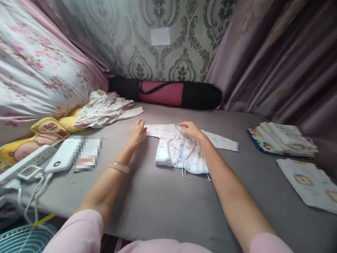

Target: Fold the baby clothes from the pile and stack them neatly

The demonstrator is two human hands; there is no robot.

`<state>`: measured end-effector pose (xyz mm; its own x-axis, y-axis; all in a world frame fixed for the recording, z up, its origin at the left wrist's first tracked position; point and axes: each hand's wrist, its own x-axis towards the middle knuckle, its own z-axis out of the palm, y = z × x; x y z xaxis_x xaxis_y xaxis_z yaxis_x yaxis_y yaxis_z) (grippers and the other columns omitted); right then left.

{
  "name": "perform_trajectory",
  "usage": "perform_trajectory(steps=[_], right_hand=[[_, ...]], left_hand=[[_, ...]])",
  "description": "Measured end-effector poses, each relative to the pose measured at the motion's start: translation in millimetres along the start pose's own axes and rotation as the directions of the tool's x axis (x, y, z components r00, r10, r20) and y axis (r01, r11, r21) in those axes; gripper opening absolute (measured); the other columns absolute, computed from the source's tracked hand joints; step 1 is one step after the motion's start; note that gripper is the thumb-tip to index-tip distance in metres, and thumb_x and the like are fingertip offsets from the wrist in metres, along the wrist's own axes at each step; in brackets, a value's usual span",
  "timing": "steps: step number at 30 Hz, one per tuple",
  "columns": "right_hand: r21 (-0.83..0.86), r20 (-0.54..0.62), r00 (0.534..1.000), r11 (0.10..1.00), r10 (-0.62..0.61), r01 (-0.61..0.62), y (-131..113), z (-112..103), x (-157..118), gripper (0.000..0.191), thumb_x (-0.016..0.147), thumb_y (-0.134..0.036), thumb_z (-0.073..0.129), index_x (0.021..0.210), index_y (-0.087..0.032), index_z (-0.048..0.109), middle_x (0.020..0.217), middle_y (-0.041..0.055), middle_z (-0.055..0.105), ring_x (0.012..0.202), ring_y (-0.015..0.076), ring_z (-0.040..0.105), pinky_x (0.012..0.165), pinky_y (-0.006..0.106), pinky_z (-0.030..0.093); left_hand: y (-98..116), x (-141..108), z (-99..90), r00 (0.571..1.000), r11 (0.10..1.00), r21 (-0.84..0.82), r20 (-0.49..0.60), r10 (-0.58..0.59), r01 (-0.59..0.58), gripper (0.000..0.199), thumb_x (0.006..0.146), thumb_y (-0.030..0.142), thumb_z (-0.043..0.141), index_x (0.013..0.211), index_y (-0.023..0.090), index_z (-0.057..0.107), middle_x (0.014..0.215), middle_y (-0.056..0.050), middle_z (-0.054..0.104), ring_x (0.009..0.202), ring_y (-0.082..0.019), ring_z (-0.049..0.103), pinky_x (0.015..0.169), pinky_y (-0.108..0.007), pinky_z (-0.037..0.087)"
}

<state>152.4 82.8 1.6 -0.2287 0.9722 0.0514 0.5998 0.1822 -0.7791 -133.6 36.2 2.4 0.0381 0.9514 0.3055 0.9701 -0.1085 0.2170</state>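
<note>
A small white baby shirt (pixel 168 149) with blue trim lies spread on the grey bed sheet, its sleeves stretched out to both sides. Thin ties hang down its front. My left hand (pixel 138 133) is closed at the end of the left-side sleeve, its fingertips partly hidden. Up by the collar, my right hand (pixel 191 130) pinches the fabric near the neckline. My right forearm covers part of the shirt's right side, while the right-side sleeve (pixel 222 141) lies flat beyond it with its blue cuff showing.
Folded cloths (pixel 286 138) and a flat printed white cloth (pixel 308 182) lie at right. Crumpled clothing (pixel 102 109) and a yellow pillow (pixel 39 140) are at left, near a power bank (pixel 63 154) and power strip (pixel 39 158). A black-and-pink bag (pixel 163 93) lies along the wall.
</note>
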Motion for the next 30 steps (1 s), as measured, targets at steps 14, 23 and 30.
perform_trajectory(steps=[14, 23, 30], right_hand=[[-0.337, 0.360, 0.884, 0.925, 0.299, -0.176, -30, -3, -85, 0.026, 0.076, -0.025, 0.059, 0.052, -0.016, 0.060, 0.049, 0.0075, 0.063, 0.048, 0.0179, 0.064, 0.046, 0.022, 0.045], [-0.528, 0.432, 0.856, 0.849, 0.282, -0.013, -59, -6, -103, 0.017, 0.073, -0.021, 0.058, 0.064, -0.013, 0.070, 0.055, 0.0112, 0.067, 0.057, 0.0199, 0.066, 0.051, 0.024, 0.041], [-0.404, 0.431, 0.842, 0.904, 0.325, -0.142, -43, -7, -94, 0.015, 0.065, -0.013, 0.057, 0.051, -0.018, 0.056, 0.046, 0.0052, 0.060, 0.051, 0.0192, 0.064, 0.049, 0.023, 0.044]], left_hand=[[139, -88, -5.3, 0.892, 0.936, -0.329, 0.376, 0.250, -0.124, 0.011, 0.077, 0.015, 0.054, 0.086, 0.018, 0.062, 0.085, -0.005, 0.064, 0.082, -0.020, 0.061, 0.072, -0.029, 0.047], [133, -96, 3.4, 0.923, 0.930, -0.331, 0.283, 0.261, -0.161, 0.007, 0.076, 0.017, 0.059, 0.083, 0.018, 0.058, 0.089, -0.009, 0.058, 0.085, -0.021, 0.057, 0.077, -0.033, 0.048], [138, -97, 2.5, 0.937, 0.964, -0.238, 0.296, 0.186, -0.116, 0.009, 0.080, 0.016, 0.054, 0.079, 0.017, 0.063, 0.085, -0.010, 0.061, 0.082, -0.021, 0.059, 0.073, -0.030, 0.047]])
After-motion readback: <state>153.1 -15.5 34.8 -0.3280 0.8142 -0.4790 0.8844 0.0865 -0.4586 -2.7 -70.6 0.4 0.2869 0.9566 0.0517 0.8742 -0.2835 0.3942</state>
